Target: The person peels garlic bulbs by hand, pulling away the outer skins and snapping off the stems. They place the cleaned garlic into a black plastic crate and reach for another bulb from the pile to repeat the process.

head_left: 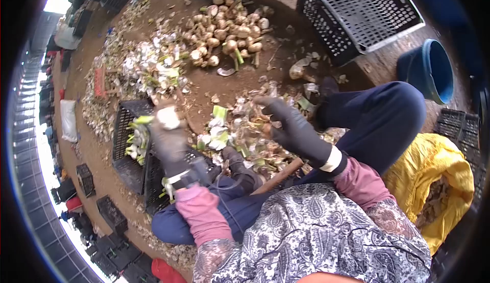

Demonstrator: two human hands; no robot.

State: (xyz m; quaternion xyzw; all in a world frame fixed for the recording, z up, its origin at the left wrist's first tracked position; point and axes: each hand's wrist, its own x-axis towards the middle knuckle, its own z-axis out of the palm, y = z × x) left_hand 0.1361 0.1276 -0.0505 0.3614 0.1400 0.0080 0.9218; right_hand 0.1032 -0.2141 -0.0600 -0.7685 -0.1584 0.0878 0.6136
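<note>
My left hand (171,143), in a dark glove and blurred by motion, grips a white garlic bulb (168,118) with a green stem. It is over a black crate (122,158) that holds several trimmed garlic bulbs (135,145) with green stems. My right hand (296,130), gloved in dark grey, hovers over garlic peelings (250,140) with its fingers curved and apart; I see nothing in it. White and green garlic pieces (218,132) lie on the ground between both hands. A wooden stick (280,176) slants across by my legs, its lower end hidden.
A heap of unpeeled garlic bulbs (229,30) lies on the dirt ahead. At the upper right stand a black plastic crate (357,18) and a blue bucket (423,71). A yellow sack (434,165) is beside my right leg. More crates (109,214) stand at the left.
</note>
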